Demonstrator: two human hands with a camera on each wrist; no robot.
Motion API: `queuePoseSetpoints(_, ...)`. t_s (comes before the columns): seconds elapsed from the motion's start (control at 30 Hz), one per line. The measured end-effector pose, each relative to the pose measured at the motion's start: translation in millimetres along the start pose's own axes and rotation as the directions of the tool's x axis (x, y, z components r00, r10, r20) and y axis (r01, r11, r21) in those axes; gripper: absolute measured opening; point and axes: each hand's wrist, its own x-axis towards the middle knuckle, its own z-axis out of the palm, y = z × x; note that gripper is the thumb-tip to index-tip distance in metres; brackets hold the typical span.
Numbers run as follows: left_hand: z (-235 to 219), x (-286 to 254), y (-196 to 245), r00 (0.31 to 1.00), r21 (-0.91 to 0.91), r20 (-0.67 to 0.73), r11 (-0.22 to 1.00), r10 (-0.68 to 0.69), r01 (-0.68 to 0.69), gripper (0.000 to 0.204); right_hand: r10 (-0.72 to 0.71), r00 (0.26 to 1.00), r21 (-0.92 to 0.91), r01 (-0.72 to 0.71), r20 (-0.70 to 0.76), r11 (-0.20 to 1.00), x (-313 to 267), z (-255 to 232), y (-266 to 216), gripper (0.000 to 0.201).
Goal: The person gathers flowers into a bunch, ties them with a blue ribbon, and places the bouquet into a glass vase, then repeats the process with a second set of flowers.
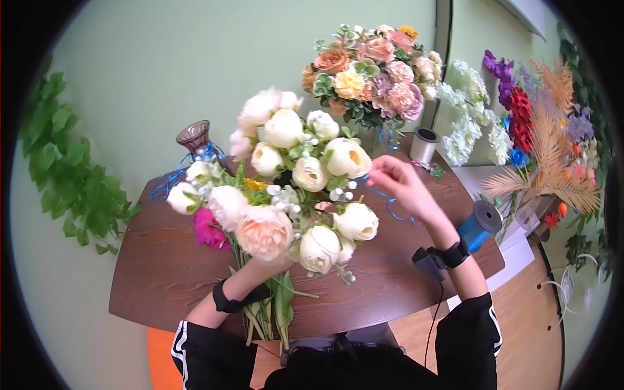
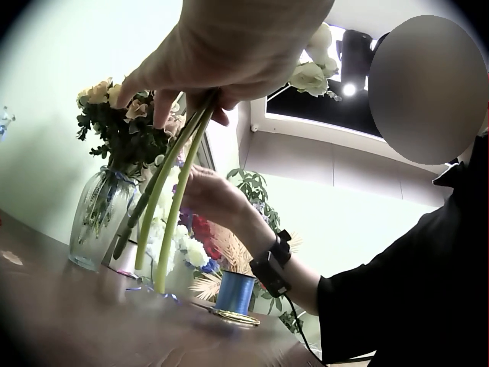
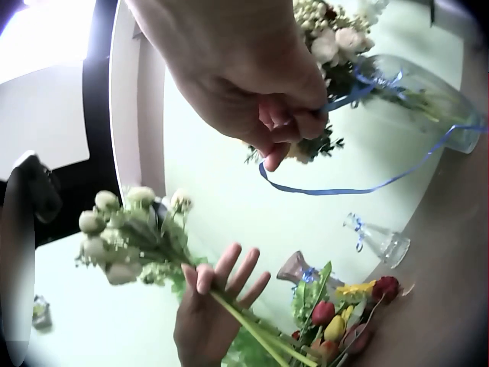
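Observation:
My left hand (image 3: 206, 325) pinches the green stems (image 2: 176, 206) of a bouquet of white artificial flowers (image 1: 309, 174), its other fingers spread. In the head view the blooms hide most of that hand, and one large flower is pale peach (image 1: 264, 233). To the right of the bouquet, my right hand (image 1: 400, 182) pinches a thin blue ribbon (image 3: 328, 189) between curled fingers. The ribbon curves loosely away from those fingertips in the right wrist view. Below the bouquet, more stems (image 1: 260, 318) lie over the table's near edge, beside a magenta flower (image 1: 211, 229).
Behind the bouquet, a full mixed arrangement (image 1: 374, 78) stands in a glass vase (image 2: 99, 214). A purple glass vase (image 1: 194, 135) is at the back left, near a small clear vase (image 3: 382, 243). A white spool (image 1: 424, 146) and a blue ribbon spool (image 1: 480, 226) stand on the right.

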Motion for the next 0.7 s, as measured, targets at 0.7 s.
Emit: queuePoseSetpoints(0.7, -5.8, -13.5, -22.0, 0.994, 0.333, -0.086, 0.942, 0.068, -0.035, 0.018, -0.023, 0.957, 0.318, -0.073, 0.289, 0.945, -9.7, 77.9, -11.5, 0.016)
